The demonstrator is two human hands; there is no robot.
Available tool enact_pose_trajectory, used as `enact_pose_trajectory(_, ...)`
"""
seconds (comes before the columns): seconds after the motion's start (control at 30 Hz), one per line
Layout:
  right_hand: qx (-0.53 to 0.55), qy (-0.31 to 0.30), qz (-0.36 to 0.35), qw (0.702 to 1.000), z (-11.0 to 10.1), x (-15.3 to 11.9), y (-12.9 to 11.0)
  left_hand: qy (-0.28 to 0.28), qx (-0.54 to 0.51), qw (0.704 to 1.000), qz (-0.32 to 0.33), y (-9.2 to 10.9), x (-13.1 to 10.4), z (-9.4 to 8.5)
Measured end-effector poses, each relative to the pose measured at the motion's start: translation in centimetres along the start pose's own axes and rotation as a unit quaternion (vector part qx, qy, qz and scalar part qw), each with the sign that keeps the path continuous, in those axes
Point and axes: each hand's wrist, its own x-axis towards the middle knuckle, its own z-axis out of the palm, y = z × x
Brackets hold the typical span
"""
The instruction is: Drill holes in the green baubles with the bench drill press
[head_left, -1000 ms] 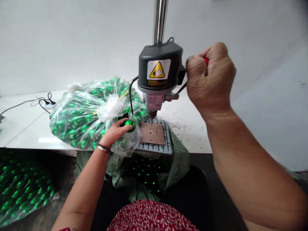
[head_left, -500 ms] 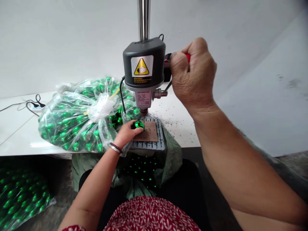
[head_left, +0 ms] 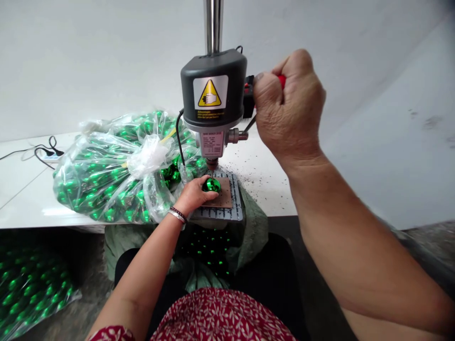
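Observation:
A shiny green ball (head_left: pixel 213 185) is held between the thumb and fingers of my left hand (head_left: pixel 196 193). It rests on a brown board (head_left: pixel 226 194) on the base plate (head_left: pixel 237 208) of a small bench drill press (head_left: pixel 213 92). The chuck (head_left: pixel 212 164) with its thin bit is right above the ball; whether the bit touches it I cannot tell. My right hand (head_left: pixel 291 102) is wrapped round the feed lever on the drill's right side, and a red end (head_left: pixel 282 81) of it shows by the fingers. The palm side of this hand is hidden.
A clear plastic bag (head_left: pixel 106 175) full of green balls lies on the white table (head_left: pixel 21 208), left of the drill. Dark shavings (head_left: pixel 254 175) are scattered at right. Another bag of balls (head_left: pixel 31 289) sits low left. Below the base, green cloth (head_left: pixel 254 213) surrounds more balls. A plug and cable (head_left: pixel 50 151) lie far left.
My left hand has moved right with the green ball, bringing it from beside the bit to under it. My right hand stays closed on the lever, slightly higher in view.

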Motion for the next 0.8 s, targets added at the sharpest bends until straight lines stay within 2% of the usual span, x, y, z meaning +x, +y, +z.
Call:
enact_pose_trajectory(0.13, 0.007, 0.002, -0.012, 1.000, -0.1, -0.3, 0.3, -0.024, -0.022, 0.999, -0.005, -0.3, 0.4, 0.0)
enact_pose_trajectory(0.47, 0.020, 0.058, -0.130, 0.990, -0.1, -3.5, 2.1, -0.010, -0.049, 0.999, -0.004, -0.7, 0.3, 0.5)
enact_pose_trajectory(0.7, -0.001, 0.097, -0.181, 0.979, 0.0, -5.6, 3.2, -0.011, -0.056, 0.998, -0.016, -0.5, 0.2, 0.5)
enact_pose_trajectory(0.8, -0.011, 0.104, -0.179, 0.978, 0.1, -6.1, 3.4, -0.010, -0.055, 0.998, -0.015, -0.5, 0.2, 0.5)
